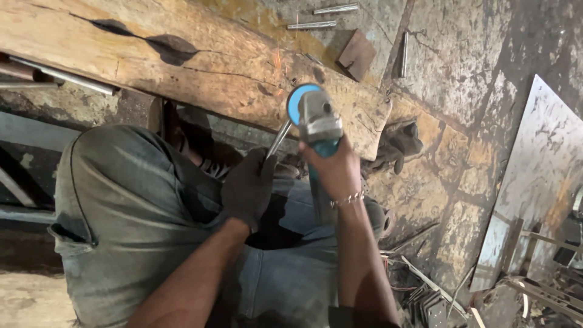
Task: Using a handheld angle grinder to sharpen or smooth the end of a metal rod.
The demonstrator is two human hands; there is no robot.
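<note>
Gloved left hand (248, 188) pinches a thin metal rod (278, 139); right hand (334, 170) grips the angle grinder (316, 121) — wooden beam (200, 58) behind, loose rods (313, 25) beyond.

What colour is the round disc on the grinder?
Light blue, seen in the head view: the disc on the angle grinder.

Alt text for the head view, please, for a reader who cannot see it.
Seen from above, the bare right hand holds an angle grinder to a thin metal rod that the gloved left hand grips, throwing sparks against a worn wooden beam. More rods lie beyond.
</note>
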